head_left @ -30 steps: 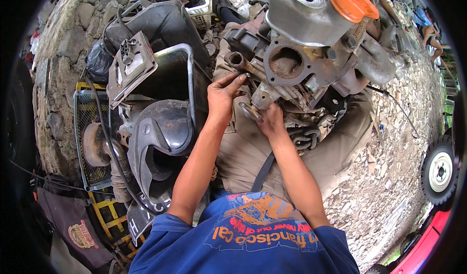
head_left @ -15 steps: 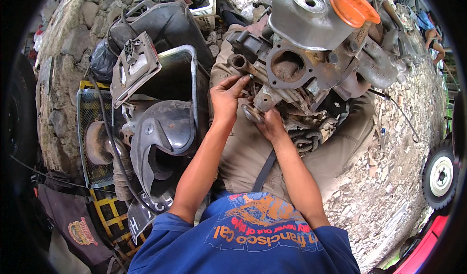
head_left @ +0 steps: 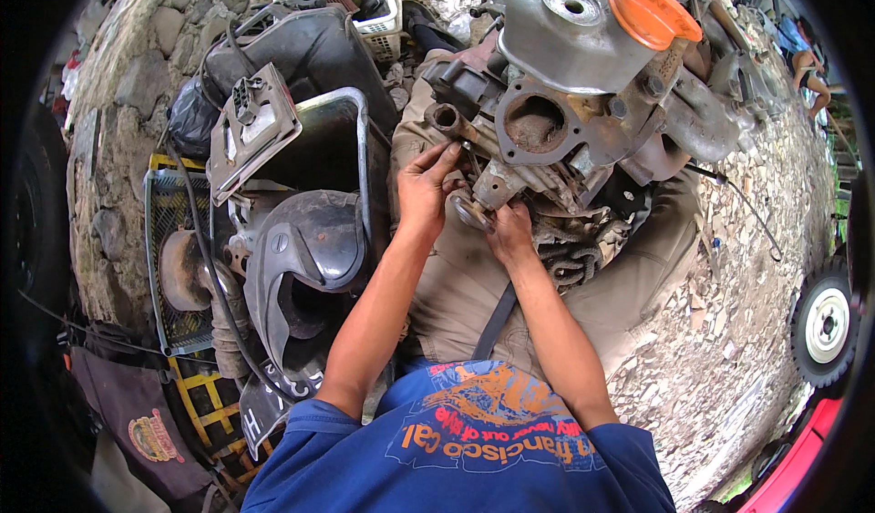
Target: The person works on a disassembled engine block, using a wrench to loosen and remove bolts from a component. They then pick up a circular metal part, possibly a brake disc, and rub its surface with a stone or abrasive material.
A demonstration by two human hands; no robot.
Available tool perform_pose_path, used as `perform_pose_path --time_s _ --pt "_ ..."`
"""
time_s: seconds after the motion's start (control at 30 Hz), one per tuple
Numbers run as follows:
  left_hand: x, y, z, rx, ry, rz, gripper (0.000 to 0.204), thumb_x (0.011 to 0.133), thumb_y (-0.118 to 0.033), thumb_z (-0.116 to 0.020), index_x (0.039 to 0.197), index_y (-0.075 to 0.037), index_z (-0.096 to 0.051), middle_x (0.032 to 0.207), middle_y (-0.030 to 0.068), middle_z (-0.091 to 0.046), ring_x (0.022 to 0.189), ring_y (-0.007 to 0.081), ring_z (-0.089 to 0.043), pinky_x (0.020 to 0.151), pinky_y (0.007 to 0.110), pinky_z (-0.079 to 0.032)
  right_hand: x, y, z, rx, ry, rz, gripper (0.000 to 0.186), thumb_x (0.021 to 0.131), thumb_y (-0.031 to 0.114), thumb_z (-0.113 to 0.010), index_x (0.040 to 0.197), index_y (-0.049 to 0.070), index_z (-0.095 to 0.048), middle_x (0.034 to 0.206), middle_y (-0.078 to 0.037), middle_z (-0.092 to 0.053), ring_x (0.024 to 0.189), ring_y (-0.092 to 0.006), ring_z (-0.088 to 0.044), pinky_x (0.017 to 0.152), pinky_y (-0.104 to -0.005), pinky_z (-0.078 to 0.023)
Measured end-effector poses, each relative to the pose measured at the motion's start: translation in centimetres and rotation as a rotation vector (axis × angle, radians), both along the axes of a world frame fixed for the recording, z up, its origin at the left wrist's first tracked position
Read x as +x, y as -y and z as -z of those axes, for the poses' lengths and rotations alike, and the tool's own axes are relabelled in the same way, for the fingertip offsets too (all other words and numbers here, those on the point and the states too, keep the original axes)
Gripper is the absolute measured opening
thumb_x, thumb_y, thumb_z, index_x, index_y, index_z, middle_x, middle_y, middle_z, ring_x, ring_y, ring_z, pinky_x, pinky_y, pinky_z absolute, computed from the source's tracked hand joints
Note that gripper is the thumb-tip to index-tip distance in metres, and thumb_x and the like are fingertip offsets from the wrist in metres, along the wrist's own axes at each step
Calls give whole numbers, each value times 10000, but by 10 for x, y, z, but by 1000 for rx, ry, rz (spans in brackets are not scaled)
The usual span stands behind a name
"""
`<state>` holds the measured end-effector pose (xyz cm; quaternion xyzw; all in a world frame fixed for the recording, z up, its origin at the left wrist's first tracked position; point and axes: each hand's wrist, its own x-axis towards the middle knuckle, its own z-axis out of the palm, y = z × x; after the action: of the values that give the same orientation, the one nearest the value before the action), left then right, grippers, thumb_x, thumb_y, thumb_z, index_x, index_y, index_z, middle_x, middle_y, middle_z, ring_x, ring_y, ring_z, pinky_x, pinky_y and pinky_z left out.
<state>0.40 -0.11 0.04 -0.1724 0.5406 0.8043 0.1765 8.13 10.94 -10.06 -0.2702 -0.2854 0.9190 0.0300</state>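
Observation:
My left hand (head_left: 425, 185) pinches a small metal piece (head_left: 461, 155) with thumb and forefinger, just below the open end of a short pipe (head_left: 444, 119) on a rusty engine assembly. Right of it is a flange (head_left: 570, 128) with a large round bore. My right hand (head_left: 510, 226) is closed beneath a metal bracket (head_left: 499, 180), beside a rounded metal fitting (head_left: 469, 212); what its fingers grip is hidden. The assembly rests over my lap, with a silver housing (head_left: 547, 48) and an orange funnel (head_left: 656, 21) on top.
Black bins (head_left: 292, 48), a dark curved plastic shell (head_left: 310, 235), a metal plate (head_left: 255, 130) and crates (head_left: 191, 385) crowd the left. A white basket (head_left: 383, 30) is behind. Rubble ground (head_left: 720, 331) and a wheel (head_left: 825, 322) lie right; a person (head_left: 807, 76) is far right.
Both hands keep almost the same places on the assembly, with only slight shifts of the fingers. The whole view has shifted a little.

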Motion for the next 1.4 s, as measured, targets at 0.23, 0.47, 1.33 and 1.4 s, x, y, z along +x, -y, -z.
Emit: perform_pose_path --time_s 0.23,0.47,1.33,1.4 --pt "3 -3 5 -14 -63 -18 263 869 -174 -759 1085 -37 -696 952 23 -704 833 98 -642 636 253 -489 -4 -11 12 162 -65 -94 257 957 88 -594 1186 -27 -590 1123 -83 -645 970 -184 -644 840 -332 -531" --pt "1 -1 10 -46 -48 -36 219 890 -184 -739 1054 -44 -703 912 10 -695 794 88 -620 618 240 -473 19 5 -11 672 -41 -107 205 974 129 -592 847 12 -702 763 29 -609 705 -66 -517 647 -231 -409" --pt "-1 -8 1 -94 -76 -29 297 834 -186 -787 984 48 -680 794 46 -663 664 87 -602 552 217 -458 46 -13 -83 26 6 453 151 940 32 -624 1085 16 -586 1040 -73 -644 961 -215 -640 850 -352 -554" --pt "-1 -8 0 -99 -76 -19 289 837 -176 -781 985 50 -679 785 47 -660 658 90 -601 548 219 -458 48 -15 -73 -197 22 431 145 938 39 -626 1083 32 -615 1066 -72 -660 994 -210 -636 923 -361 -538"
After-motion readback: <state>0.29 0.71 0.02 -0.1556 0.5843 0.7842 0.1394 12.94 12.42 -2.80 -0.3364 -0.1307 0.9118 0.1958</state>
